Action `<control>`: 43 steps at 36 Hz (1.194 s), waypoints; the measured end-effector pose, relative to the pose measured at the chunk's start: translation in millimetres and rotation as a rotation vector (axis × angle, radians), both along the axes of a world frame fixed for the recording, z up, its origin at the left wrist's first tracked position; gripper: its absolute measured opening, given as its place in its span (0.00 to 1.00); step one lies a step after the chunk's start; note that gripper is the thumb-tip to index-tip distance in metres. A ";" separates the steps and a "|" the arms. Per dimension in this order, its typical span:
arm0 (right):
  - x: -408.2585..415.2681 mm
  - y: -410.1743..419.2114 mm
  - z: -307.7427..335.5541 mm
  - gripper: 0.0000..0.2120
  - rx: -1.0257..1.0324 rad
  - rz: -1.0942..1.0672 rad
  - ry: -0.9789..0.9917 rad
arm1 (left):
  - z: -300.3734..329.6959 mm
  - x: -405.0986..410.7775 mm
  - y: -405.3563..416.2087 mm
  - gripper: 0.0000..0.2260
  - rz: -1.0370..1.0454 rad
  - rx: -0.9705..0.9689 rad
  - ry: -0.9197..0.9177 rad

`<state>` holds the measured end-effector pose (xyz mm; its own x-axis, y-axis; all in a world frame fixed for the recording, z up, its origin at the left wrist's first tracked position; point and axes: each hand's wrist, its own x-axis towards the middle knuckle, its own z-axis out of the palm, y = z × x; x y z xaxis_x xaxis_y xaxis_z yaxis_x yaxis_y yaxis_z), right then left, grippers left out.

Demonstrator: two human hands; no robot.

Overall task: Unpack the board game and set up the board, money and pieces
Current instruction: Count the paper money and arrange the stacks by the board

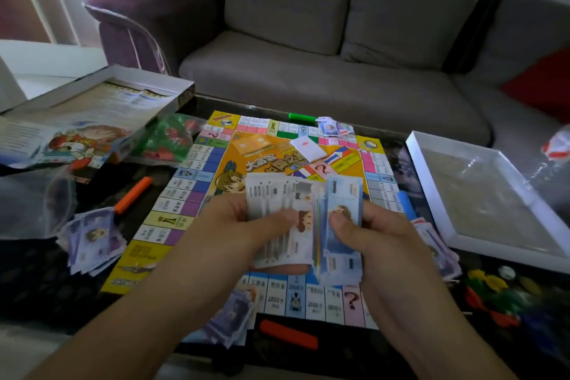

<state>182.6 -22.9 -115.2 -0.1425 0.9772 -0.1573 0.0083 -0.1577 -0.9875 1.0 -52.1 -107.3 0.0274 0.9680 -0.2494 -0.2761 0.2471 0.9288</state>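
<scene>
Banknotes [303, 222] fill both hands at the centre of the frame, held above the near half of the game board [216, 163]. The left hand [237, 225] has its grip curled round a fan of pale notes, thumb lying across their faces. The right hand [370, 231] pinches a blue note at the front of the same bundle, thumb pressed on its face and fingers behind.

The board lies open and flat on the dark tabletop [40, 281], with a small white card [303, 148] near its middle. Loose purple notes sit in piles at the board's left edge [92, 241], at its near edge [229, 318], at its far edge [331, 128] and at its right edge [431, 241].

Coloured bars lie round the board: orange [133, 195] at left, red [288, 334] at the bottom, green [300, 117] at the top, blue [406, 200] at right.

At upper left the box lid [92, 120] holds printed sheets, with a bag of green and red pieces [166, 139] beside it. At right stands the white box tray [438, 200], and below it, at lower right, small coloured pieces [493, 293] lie scattered. A grey sofa [308, 71] fills the background.
</scene>
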 end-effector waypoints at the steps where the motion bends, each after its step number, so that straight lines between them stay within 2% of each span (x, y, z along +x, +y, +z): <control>1: 3.1 1.3 0.8 0.13 -0.005 -0.010 0.004 | -0.3 1.8 1.2 0.08 -0.005 -0.007 -0.014; 3: 9.8 4.6 1.3 0.08 -0.005 -0.025 0.006 | -0.6 4.3 3.0 0.08 -0.018 0.000 -0.003; 6: 18.8 6.6 0.1 0.16 0.019 -0.034 0.005 | -2.0 7.6 3.8 0.07 -0.010 0.027 0.058; 11: 19.4 1.5 2.0 0.18 0.039 -0.062 0.010 | -6.4 8.4 4.3 0.06 0.021 0.068 0.157; 15: 17.0 -1.1 1.5 0.19 0.041 -0.081 -0.002 | -4.6 5.1 4.8 0.07 0.023 0.050 0.129; 20: 5.3 -4.0 -2.1 0.12 0.024 -0.084 -0.035 | -4.8 -1.0 1.7 0.08 -0.004 0.045 0.124; 26: -5.6 -3.6 -1.4 0.13 -0.022 -0.040 0.001 | -6.9 -16.9 0.3 0.07 -0.007 0.028 0.106; 34: -14.3 -2.6 -12.6 0.12 -0.056 -0.041 -0.054 | -8.0 -35.1 -0.3 0.07 -0.092 -0.076 0.142; 39: -16.4 2.3 -12.4 0.09 -0.083 0.009 -0.158 | 5.5 -62.1 8.5 0.09 0.115 -0.130 0.147; 43: -27.5 3.1 -10.2 0.13 -0.060 0.206 -0.351 | 15.6 -84.5 13.7 0.10 0.247 -0.103 0.152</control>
